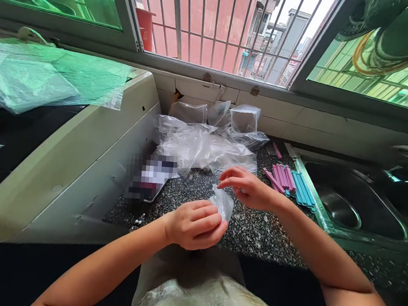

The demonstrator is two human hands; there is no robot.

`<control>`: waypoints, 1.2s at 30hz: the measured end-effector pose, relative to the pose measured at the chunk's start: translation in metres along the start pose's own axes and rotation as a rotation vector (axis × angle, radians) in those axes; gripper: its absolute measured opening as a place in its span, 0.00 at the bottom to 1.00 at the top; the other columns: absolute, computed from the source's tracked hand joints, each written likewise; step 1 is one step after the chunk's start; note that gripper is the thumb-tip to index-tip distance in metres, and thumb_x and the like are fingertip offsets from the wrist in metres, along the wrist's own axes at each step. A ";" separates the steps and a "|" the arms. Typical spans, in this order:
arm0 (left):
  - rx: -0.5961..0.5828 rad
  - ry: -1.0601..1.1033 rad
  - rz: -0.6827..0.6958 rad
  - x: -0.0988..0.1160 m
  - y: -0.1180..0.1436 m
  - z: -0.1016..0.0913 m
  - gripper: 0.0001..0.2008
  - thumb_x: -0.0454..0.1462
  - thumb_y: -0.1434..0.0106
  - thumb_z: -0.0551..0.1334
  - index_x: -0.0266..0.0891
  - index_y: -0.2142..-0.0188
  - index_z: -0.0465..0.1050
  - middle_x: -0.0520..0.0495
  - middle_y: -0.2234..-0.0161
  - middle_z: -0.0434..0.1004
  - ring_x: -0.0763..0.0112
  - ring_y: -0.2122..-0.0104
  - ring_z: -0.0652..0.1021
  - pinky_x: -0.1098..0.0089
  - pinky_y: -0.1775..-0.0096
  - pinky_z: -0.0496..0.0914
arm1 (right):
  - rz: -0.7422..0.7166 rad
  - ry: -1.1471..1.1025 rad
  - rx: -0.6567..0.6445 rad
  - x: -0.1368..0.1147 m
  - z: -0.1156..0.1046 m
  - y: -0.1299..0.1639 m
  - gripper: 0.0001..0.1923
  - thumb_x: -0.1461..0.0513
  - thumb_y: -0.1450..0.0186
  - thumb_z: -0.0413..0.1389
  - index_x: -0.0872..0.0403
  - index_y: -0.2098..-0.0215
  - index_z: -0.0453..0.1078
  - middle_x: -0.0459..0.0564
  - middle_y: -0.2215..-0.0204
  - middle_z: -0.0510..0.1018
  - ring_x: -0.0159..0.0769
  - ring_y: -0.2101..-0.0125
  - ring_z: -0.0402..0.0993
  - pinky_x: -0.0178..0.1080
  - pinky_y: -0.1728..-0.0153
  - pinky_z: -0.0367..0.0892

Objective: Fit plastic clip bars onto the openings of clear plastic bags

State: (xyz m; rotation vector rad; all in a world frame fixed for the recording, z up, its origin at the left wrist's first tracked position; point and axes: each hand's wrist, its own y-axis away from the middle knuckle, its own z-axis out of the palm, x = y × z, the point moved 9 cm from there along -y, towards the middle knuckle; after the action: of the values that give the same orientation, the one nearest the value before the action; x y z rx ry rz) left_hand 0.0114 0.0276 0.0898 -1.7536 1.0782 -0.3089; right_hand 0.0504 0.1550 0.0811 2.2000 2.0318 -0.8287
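Observation:
My left hand (198, 224) is closed around the lower part of a small, crumpled clear plastic bag (224, 204) above the counter. The bag's gathered top points up and away from me. Just beside that top is my right hand (248, 188), its fingers bent and somewhat apart; whether a fingertip touches the plastic is unclear. Beyond both hands lies a loose pile of clear plastic bags (204, 146). To the right of my right hand are pink sealing clip strips (283, 177) and teal sealing clip strips (303, 191), several of each.
A speckled dark countertop (254, 237) lies under the hands. On the right is a metal-rimmed sink (318, 207). A blurred-out flat item (154, 177) lies at left, against a pale appliance (93, 163) with plastic sheeting (55, 73) on top. A barred window (214, 22) is behind.

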 end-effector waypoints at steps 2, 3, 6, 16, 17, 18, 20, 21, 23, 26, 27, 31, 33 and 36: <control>-0.005 -0.006 0.021 0.005 0.002 -0.002 0.06 0.29 0.42 0.57 0.35 0.71 0.73 0.50 0.76 0.72 0.73 0.74 0.74 0.71 0.71 0.73 | -0.016 0.045 -0.109 -0.002 0.011 -0.005 0.26 0.78 0.48 0.45 0.52 0.58 0.69 0.51 0.57 0.70 0.34 0.54 0.64 0.42 0.54 0.65; -0.007 -0.005 0.030 0.007 0.002 -0.003 0.07 0.29 0.42 0.57 0.35 0.72 0.73 0.51 0.76 0.72 0.74 0.74 0.74 0.71 0.71 0.73 | -0.023 0.067 -0.156 -0.003 0.016 -0.007 0.25 0.78 0.48 0.46 0.52 0.58 0.69 0.51 0.55 0.69 0.35 0.53 0.63 0.42 0.53 0.64; -0.009 -0.003 0.033 0.010 0.004 -0.006 0.08 0.29 0.41 0.56 0.35 0.72 0.73 0.51 0.76 0.72 0.74 0.74 0.75 0.72 0.71 0.73 | -0.042 0.127 -0.254 -0.003 0.027 -0.009 0.17 0.74 0.46 0.52 0.52 0.61 0.71 0.51 0.53 0.69 0.37 0.53 0.62 0.44 0.53 0.63; 0.009 -0.036 -0.181 -0.022 0.024 -0.020 0.07 0.28 0.41 0.56 0.36 0.66 0.71 0.49 0.71 0.72 0.73 0.69 0.73 0.70 0.67 0.74 | 0.023 0.086 -0.153 0.018 0.002 0.016 0.05 0.65 0.39 0.54 0.53 0.71 0.71 0.50 0.58 0.72 0.37 0.54 0.63 0.43 0.55 0.64; 0.025 -0.041 -0.234 -0.029 0.028 -0.022 0.08 0.27 0.41 0.57 0.37 0.64 0.71 0.49 0.71 0.71 0.73 0.69 0.73 0.71 0.67 0.74 | 0.039 0.066 -0.142 0.020 -0.003 0.019 0.05 0.64 0.39 0.54 0.53 0.72 0.71 0.50 0.58 0.72 0.37 0.54 0.63 0.44 0.56 0.65; 0.038 -0.041 -0.293 -0.037 0.033 -0.023 0.09 0.27 0.41 0.57 0.38 0.63 0.71 0.49 0.70 0.71 0.73 0.69 0.72 0.71 0.66 0.73 | 0.058 0.043 -0.131 0.022 -0.008 0.021 0.06 0.65 0.38 0.53 0.53 0.72 0.70 0.50 0.59 0.73 0.37 0.55 0.64 0.44 0.56 0.65; 0.072 -0.028 -0.426 -0.054 0.042 -0.023 0.10 0.27 0.41 0.57 0.39 0.61 0.70 0.48 0.69 0.70 0.73 0.68 0.72 0.71 0.66 0.73 | 0.078 -0.007 -0.105 0.023 -0.020 0.025 0.06 0.65 0.38 0.53 0.53 0.72 0.69 0.50 0.59 0.73 0.37 0.56 0.65 0.44 0.56 0.65; 0.095 -0.016 -0.494 -0.062 0.046 -0.023 0.10 0.27 0.40 0.57 0.40 0.61 0.70 0.48 0.68 0.70 0.74 0.68 0.72 0.71 0.66 0.72 | 0.084 -0.028 -0.091 0.022 -0.025 0.025 0.06 0.64 0.38 0.53 0.53 0.73 0.69 0.50 0.59 0.73 0.36 0.56 0.65 0.44 0.56 0.65; 0.155 0.019 -0.625 -0.078 0.055 -0.022 0.10 0.27 0.40 0.58 0.41 0.62 0.71 0.49 0.68 0.69 0.75 0.68 0.72 0.73 0.67 0.71 | 0.087 -0.063 -0.054 0.020 -0.037 0.026 0.06 0.64 0.38 0.53 0.53 0.73 0.68 0.50 0.59 0.74 0.36 0.57 0.65 0.44 0.57 0.65; 0.226 0.125 -0.823 -0.099 0.071 -0.014 0.07 0.29 0.40 0.58 0.40 0.65 0.72 0.50 0.69 0.69 0.76 0.69 0.72 0.74 0.68 0.70 | 0.089 -0.112 0.015 0.017 -0.051 0.027 0.06 0.63 0.38 0.53 0.53 0.74 0.67 0.51 0.59 0.73 0.37 0.58 0.66 0.46 0.56 0.65; 0.246 0.172 -0.893 -0.105 0.077 -0.010 0.06 0.29 0.40 0.59 0.39 0.66 0.72 0.50 0.69 0.70 0.76 0.69 0.72 0.75 0.68 0.70 | 0.089 -0.128 0.039 0.017 -0.056 0.028 0.06 0.63 0.38 0.54 0.53 0.74 0.67 0.51 0.58 0.73 0.37 0.57 0.66 0.46 0.56 0.65; 0.345 0.353 -1.148 -0.120 0.107 0.005 0.03 0.33 0.42 0.60 0.37 0.70 0.73 0.50 0.71 0.71 0.75 0.69 0.73 0.74 0.68 0.69 | 0.130 -0.221 0.120 0.020 -0.067 0.035 0.06 0.62 0.39 0.55 0.52 0.74 0.69 0.52 0.58 0.72 0.39 0.56 0.67 0.46 0.57 0.66; 0.336 0.424 -1.260 -0.124 0.121 0.016 0.04 0.35 0.44 0.61 0.37 0.72 0.73 0.50 0.72 0.72 0.74 0.70 0.73 0.74 0.68 0.69 | 0.163 -0.291 0.173 0.022 -0.073 0.039 0.04 0.62 0.39 0.55 0.52 0.73 0.70 0.52 0.58 0.72 0.38 0.57 0.67 0.46 0.57 0.67; 0.191 0.518 -1.390 -0.125 0.135 0.035 0.06 0.37 0.45 0.61 0.36 0.70 0.75 0.49 0.72 0.74 0.73 0.71 0.74 0.73 0.69 0.69 | 0.186 -0.366 0.236 0.021 -0.080 0.043 0.05 0.59 0.40 0.56 0.51 0.72 0.71 0.52 0.60 0.72 0.38 0.59 0.68 0.45 0.59 0.68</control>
State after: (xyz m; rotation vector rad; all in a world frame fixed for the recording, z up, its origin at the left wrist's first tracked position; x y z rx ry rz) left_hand -0.1073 0.1343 -0.0072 -2.0211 -0.0647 -1.6993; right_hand 0.1194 0.1981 0.1276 2.1032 1.6063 -1.3862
